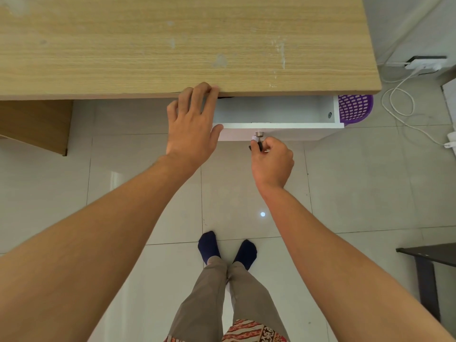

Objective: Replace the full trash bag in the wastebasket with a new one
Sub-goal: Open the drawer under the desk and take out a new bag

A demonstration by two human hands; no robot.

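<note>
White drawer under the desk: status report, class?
Left hand flat at desk edge. Right hand pinching metal knob. White drawer partly open. Purple mesh wastebasket behind.

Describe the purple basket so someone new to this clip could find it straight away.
Start at the wooden desk filling the top of the view, then follow its front edge to the right corner. Under it, a white drawer stands open, and the purple basket sits just right of that drawer. It is the only purple thing, with perforated sides.

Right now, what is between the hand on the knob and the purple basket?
In the head view, only the white drawer lies between the right hand and the purple basket.
</note>
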